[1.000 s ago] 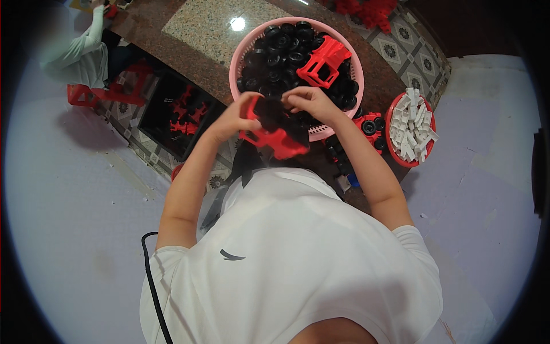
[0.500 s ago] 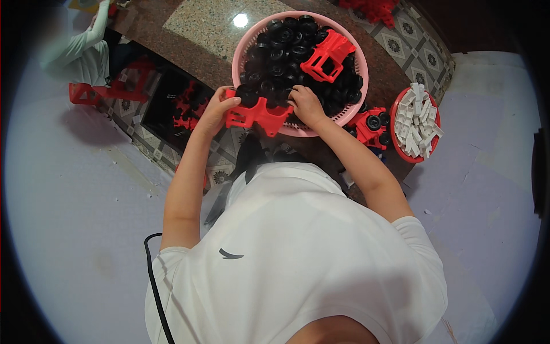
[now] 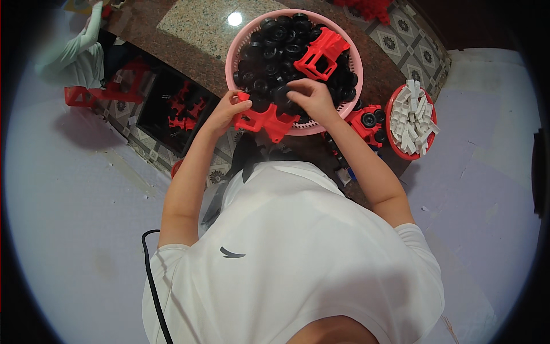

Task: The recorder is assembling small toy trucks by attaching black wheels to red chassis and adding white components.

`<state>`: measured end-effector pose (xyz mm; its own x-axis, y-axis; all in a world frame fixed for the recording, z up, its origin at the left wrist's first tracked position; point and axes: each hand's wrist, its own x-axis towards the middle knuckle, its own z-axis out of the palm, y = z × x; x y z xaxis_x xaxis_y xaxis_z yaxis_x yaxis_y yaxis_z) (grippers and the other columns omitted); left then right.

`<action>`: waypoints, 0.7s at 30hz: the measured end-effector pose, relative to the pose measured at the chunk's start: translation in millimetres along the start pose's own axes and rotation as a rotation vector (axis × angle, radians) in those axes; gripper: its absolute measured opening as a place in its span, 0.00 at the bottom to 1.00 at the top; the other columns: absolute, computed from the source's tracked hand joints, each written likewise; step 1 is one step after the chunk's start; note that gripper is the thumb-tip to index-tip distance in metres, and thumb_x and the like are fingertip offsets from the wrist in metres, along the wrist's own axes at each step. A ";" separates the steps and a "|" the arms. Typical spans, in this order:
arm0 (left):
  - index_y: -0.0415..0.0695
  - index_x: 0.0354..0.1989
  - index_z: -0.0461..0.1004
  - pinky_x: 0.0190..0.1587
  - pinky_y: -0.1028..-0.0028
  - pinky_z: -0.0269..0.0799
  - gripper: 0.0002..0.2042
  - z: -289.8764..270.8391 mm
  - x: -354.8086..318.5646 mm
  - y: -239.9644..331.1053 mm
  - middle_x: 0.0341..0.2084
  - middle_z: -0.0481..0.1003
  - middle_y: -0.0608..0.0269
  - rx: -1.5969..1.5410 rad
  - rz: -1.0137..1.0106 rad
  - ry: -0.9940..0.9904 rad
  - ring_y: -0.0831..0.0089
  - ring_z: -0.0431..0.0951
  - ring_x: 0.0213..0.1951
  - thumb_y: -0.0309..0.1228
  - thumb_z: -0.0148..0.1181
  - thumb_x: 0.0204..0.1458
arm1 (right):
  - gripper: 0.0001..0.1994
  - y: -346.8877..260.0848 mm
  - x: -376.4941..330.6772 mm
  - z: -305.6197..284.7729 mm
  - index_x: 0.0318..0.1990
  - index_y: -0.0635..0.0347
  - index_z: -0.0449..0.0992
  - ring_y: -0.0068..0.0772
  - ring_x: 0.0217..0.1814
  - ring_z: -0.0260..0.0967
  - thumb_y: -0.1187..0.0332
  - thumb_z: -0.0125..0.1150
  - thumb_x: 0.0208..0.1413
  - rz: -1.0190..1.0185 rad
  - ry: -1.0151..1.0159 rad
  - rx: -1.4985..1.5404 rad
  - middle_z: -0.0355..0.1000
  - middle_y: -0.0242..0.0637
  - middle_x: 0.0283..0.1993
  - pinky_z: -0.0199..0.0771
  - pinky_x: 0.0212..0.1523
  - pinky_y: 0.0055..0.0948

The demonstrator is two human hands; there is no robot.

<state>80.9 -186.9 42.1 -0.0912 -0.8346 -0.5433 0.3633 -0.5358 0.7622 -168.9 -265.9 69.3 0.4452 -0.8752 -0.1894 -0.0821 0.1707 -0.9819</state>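
My left hand [image 3: 228, 113] grips the left end of a red plastic toy-vehicle body [image 3: 267, 122], held over the near rim of a pink basket [image 3: 231, 66]. Against the body's right part, my right hand [image 3: 314, 98] pinches a black toy wheel [image 3: 283, 98] between thumb and fingers. Many loose black wheels [image 3: 278, 35] fill the basket. On top of them, at the right, lies another red toy-vehicle body [image 3: 323, 53]. Whether any wheel is fixed to the body in my left hand cannot be made out.
Right of the basket sits a red vehicle part with black wheels [image 3: 368, 119], beside a red basket [image 3: 388, 123] of white plastic pieces [image 3: 413, 114]. A black crate [image 3: 150, 117] holding red parts stands left. Another person [image 3: 86, 54] sits at the far left.
My right hand has shifted slightly right and now shows a black wheel in its fingers at the red body. The red body has tilted, its right end higher.
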 end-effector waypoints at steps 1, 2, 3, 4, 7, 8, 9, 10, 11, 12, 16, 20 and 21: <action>0.38 0.54 0.60 0.47 0.73 0.71 0.30 4.5 2.3 0.3 0.42 0.68 0.60 0.011 -0.011 -0.026 0.73 0.72 0.44 0.34 0.69 0.45 | 0.12 -13.5 -4.7 6.4 0.42 0.67 0.77 0.24 0.40 0.74 0.75 0.64 0.49 0.072 -0.079 0.017 0.77 0.37 0.39 0.74 0.42 0.24; 0.38 0.54 0.60 0.47 0.73 0.71 0.30 9.2 3.4 0.5 0.42 0.68 0.60 0.014 -0.011 -0.029 0.73 0.72 0.44 0.34 0.69 0.45 | 0.13 -16.2 -6.5 13.5 0.43 0.67 0.77 0.25 0.39 0.75 0.74 0.64 0.48 0.085 -0.094 0.014 0.78 0.38 0.37 0.74 0.42 0.24; 0.38 0.55 0.60 0.48 0.73 0.70 0.31 15.2 3.6 1.9 0.43 0.68 0.60 0.026 -0.012 -0.049 0.73 0.72 0.45 0.34 0.69 0.45 | 0.13 -18.5 -6.5 17.2 0.43 0.67 0.77 0.22 0.39 0.74 0.75 0.64 0.49 0.081 -0.099 -0.055 0.77 0.36 0.37 0.73 0.42 0.23; 0.38 0.55 0.60 0.48 0.73 0.70 0.31 19.6 4.3 3.1 0.43 0.68 0.60 0.038 -0.013 -0.068 0.72 0.71 0.46 0.35 0.69 0.45 | 0.13 -20.3 -6.3 18.4 0.44 0.66 0.77 0.20 0.38 0.73 0.75 0.64 0.50 0.076 -0.105 -0.124 0.77 0.34 0.37 0.73 0.41 0.21; 0.38 0.55 0.59 0.50 0.73 0.69 0.32 23.3 7.2 3.7 0.45 0.68 0.61 0.041 -0.031 -0.087 0.72 0.71 0.47 0.36 0.70 0.45 | 0.13 -21.9 -6.4 17.5 0.44 0.66 0.77 0.20 0.38 0.73 0.74 0.64 0.49 0.038 -0.113 -0.155 0.77 0.34 0.37 0.73 0.41 0.21; 0.39 0.56 0.59 0.50 0.73 0.69 0.32 23.4 7.7 3.7 0.45 0.68 0.61 0.036 -0.033 -0.101 0.72 0.71 0.47 0.36 0.70 0.45 | 0.13 -22.6 -6.1 18.4 0.44 0.66 0.77 0.20 0.38 0.73 0.74 0.64 0.49 0.038 -0.112 -0.153 0.77 0.34 0.37 0.73 0.41 0.21; 0.39 0.56 0.59 0.50 0.73 0.69 0.32 24.0 7.4 4.4 0.45 0.68 0.61 0.038 -0.036 -0.103 0.72 0.71 0.47 0.36 0.70 0.45 | 0.12 -23.4 -5.9 19.0 0.43 0.66 0.77 0.20 0.37 0.73 0.74 0.64 0.49 0.021 -0.112 -0.133 0.77 0.34 0.37 0.73 0.41 0.21; 0.39 0.56 0.59 0.50 0.72 0.69 0.32 24.6 6.3 5.9 0.45 0.68 0.61 0.011 -0.045 -0.126 0.72 0.71 0.47 0.36 0.70 0.45 | 0.12 -23.3 -6.0 19.0 0.42 0.66 0.77 0.20 0.37 0.73 0.74 0.64 0.49 0.005 -0.113 -0.113 0.77 0.34 0.36 0.73 0.40 0.20; 0.39 0.56 0.59 0.51 0.72 0.69 0.32 25.1 5.9 6.5 0.46 0.68 0.61 -0.017 -0.054 -0.149 0.72 0.71 0.48 0.36 0.70 0.45 | 0.12 -22.6 -6.2 17.4 0.42 0.66 0.77 0.20 0.37 0.73 0.74 0.64 0.49 0.007 -0.110 -0.111 0.77 0.34 0.36 0.73 0.40 0.20; 0.39 0.56 0.59 0.51 0.72 0.69 0.32 25.0 6.4 6.3 0.46 0.68 0.61 -0.014 -0.056 -0.150 0.72 0.71 0.48 0.36 0.70 0.45 | 0.13 -22.0 -5.6 15.1 0.44 0.65 0.76 0.21 0.40 0.73 0.73 0.64 0.50 0.030 -0.142 -0.143 0.76 0.35 0.39 0.72 0.43 0.22; 0.40 0.56 0.61 0.53 0.71 0.67 0.32 23.0 5.5 6.1 0.47 0.68 0.60 -0.040 -0.020 -0.240 0.71 0.70 0.50 0.36 0.70 0.44 | 0.25 -10.1 -0.2 7.5 0.56 0.67 0.68 0.26 0.53 0.68 0.67 0.65 0.51 -0.067 -0.184 -0.362 0.71 0.43 0.52 0.68 0.53 0.27; 0.40 0.58 0.60 0.54 0.72 0.66 0.33 31.4 1.5 8.1 0.48 0.69 0.59 0.100 -0.029 -0.221 0.72 0.70 0.50 0.37 0.69 0.44 | 0.39 14.5 -0.5 8.6 0.63 0.76 0.54 0.33 0.59 0.64 0.61 0.66 0.51 0.214 -0.394 -0.144 0.66 0.48 0.57 0.63 0.60 0.31; 0.40 0.59 0.59 0.53 0.72 0.66 0.36 40.2 -3.6 16.2 0.48 0.68 0.58 0.176 -0.054 -0.168 0.71 0.70 0.50 0.36 0.70 0.41 | 0.39 13.5 -5.1 12.4 0.63 0.75 0.54 0.33 0.59 0.64 0.60 0.66 0.50 0.234 -0.369 -0.064 0.66 0.48 0.57 0.64 0.59 0.30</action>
<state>49.9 -197.7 70.5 -0.2648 -0.8056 -0.5300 0.1875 -0.5821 0.7912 -161.3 -253.6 57.0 0.6960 -0.5939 -0.4036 -0.2684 0.3062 -0.9134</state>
